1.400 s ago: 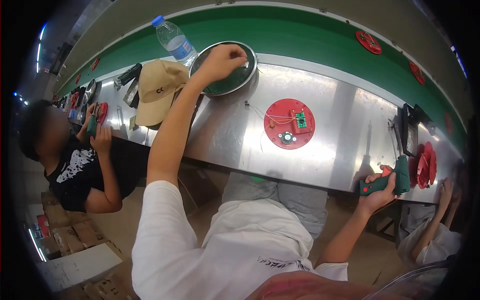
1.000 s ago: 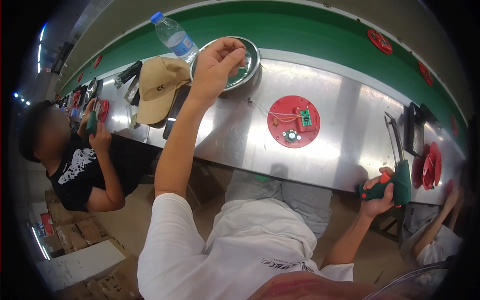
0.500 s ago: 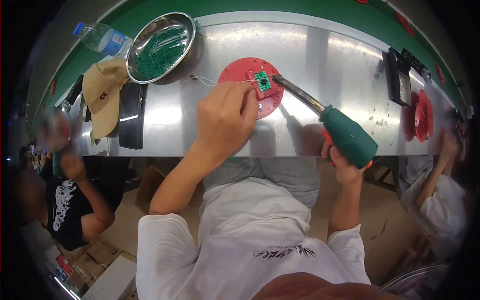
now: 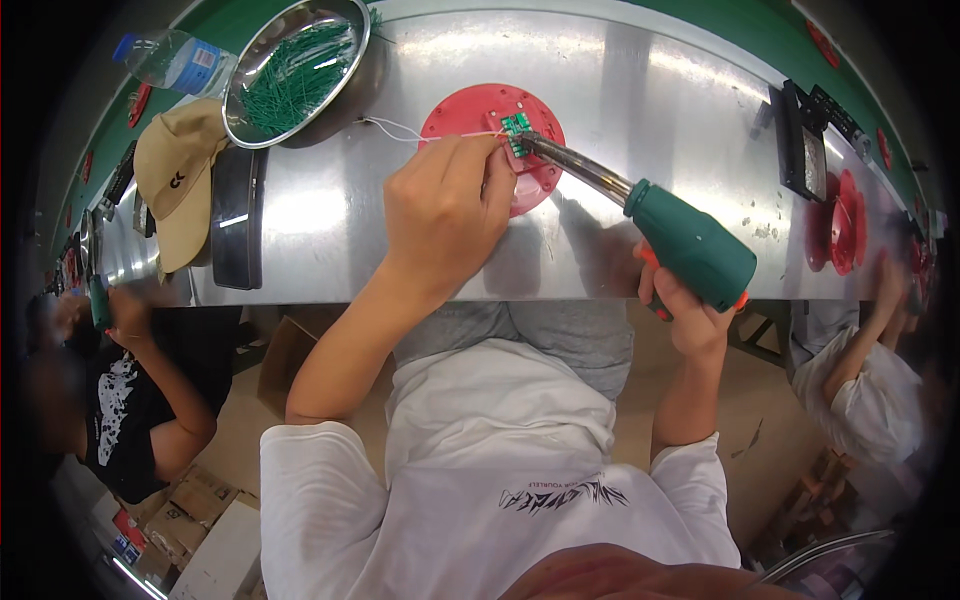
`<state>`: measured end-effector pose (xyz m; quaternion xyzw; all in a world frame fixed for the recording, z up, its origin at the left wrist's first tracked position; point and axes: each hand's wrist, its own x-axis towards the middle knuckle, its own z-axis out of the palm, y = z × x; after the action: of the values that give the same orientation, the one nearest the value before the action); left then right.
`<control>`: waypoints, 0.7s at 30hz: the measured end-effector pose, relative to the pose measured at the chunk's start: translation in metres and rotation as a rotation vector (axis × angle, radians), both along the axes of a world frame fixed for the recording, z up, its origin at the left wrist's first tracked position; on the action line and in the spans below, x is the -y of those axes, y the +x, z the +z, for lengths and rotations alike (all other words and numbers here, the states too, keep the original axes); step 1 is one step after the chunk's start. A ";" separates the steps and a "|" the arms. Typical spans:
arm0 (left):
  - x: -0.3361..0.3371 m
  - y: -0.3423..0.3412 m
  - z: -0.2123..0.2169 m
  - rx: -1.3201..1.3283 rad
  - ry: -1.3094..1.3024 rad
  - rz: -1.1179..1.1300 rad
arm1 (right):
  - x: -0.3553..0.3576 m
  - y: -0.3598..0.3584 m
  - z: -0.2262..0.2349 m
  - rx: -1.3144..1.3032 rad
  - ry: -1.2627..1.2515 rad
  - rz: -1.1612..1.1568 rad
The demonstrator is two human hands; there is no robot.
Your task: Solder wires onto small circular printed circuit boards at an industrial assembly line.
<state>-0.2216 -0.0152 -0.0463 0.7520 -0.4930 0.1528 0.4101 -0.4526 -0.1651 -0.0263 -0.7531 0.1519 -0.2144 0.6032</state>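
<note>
Jagged lettering (image 4: 570,497) on your shirt (image 4: 500,410) (small print (image 4: 586,485) too)! Dark emblem (image 4: 177,180) on the cap (image 4: 185,205), blue label (image 4: 199,68) on the bottle (image 4: 152,57).

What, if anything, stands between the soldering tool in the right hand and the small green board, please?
Nothing visible does: the soldering tool in the right hand reaches to the board; the left hand sits to the left of its path.

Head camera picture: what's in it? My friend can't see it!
A person's right hand holds a green soldering gun to a small green circuit board on a round red disc, while the left hand is close beside the board. On the metal table sit a bowl of green strands and a tan cap.
</note>
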 end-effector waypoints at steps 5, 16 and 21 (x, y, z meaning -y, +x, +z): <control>0.002 -0.001 -0.003 -0.002 -0.027 -0.001 | -0.001 0.005 0.003 0.039 0.064 0.002; 0.001 0.000 -0.004 -0.004 -0.018 -0.003 | 0.002 0.007 0.006 -0.004 0.186 -0.016; 0.002 0.001 -0.005 0.030 -0.055 -0.010 | -0.001 0.009 0.000 0.130 0.233 -0.121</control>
<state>-0.2203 -0.0173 -0.0518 0.7357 -0.4984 0.1755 0.4237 -0.4441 -0.1645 -0.0262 -0.6518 0.1815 -0.2797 0.6811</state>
